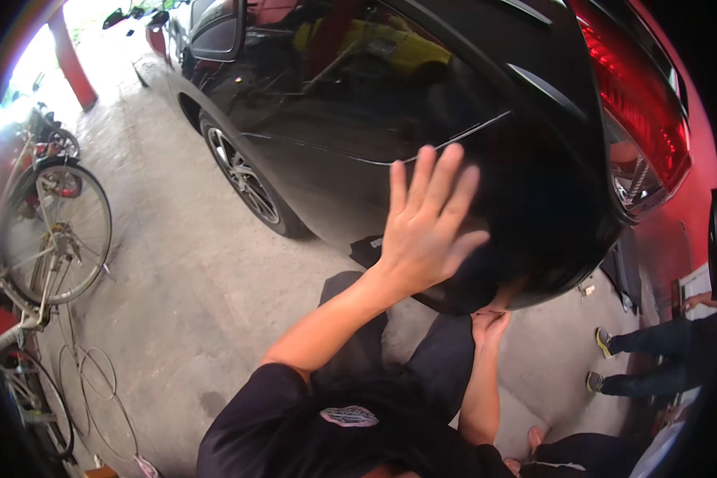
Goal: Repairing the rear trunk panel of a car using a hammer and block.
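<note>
A black car bumper (526, 239) curves round the corner of a black car (327, 103). My left hand (432, 219) lies on or just over the glossy panel, its fingers spread and nothing held. Beyond its fingertips runs a bright seam (474, 129) between bumper and body. Lower down, my right hand (490, 323) is at the bumper's bottom edge, palm turned up, fingers closed together on that edge; the fingertips are partly hidden. Above the bumper's right side sits a red tail light (633, 103).
Bicycles (60, 231) stand at the left, with a loose cable (95, 374) on the concrete floor. The car's wheel (247, 175) is ahead. Another person's legs (649, 362) are at the right, and another person's foot (536, 438) is near the lower edge. A red post (72, 60) rises far left.
</note>
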`<move>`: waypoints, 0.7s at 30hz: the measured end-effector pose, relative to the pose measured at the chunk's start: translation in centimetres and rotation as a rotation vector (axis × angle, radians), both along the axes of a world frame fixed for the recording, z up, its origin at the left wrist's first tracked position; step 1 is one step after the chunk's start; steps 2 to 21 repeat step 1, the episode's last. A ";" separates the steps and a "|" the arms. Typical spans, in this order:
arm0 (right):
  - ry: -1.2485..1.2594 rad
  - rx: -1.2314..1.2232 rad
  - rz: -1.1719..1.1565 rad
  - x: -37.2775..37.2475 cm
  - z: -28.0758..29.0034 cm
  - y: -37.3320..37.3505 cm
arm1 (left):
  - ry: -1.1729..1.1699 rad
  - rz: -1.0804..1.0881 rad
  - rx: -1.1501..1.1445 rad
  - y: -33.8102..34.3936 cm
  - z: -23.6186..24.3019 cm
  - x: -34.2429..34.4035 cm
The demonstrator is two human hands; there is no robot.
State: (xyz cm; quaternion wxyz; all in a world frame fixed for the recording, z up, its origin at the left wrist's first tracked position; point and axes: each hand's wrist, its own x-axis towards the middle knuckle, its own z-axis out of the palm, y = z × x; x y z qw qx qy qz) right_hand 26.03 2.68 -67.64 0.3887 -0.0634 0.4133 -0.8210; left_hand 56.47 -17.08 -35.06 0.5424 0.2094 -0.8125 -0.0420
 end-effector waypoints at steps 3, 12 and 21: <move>0.030 0.024 -0.040 -0.4 -0.4 -0.2 | 0.002 0.032 -0.006 -0.4 -0.9 0.7; 0.030 0.024 -0.040 -0.4 -0.4 -0.2 | 0.002 0.032 -0.006 -0.4 -0.9 0.7; 0.030 0.024 -0.040 -0.4 -0.4 -0.2 | 0.002 0.032 -0.006 -0.4 -0.9 0.7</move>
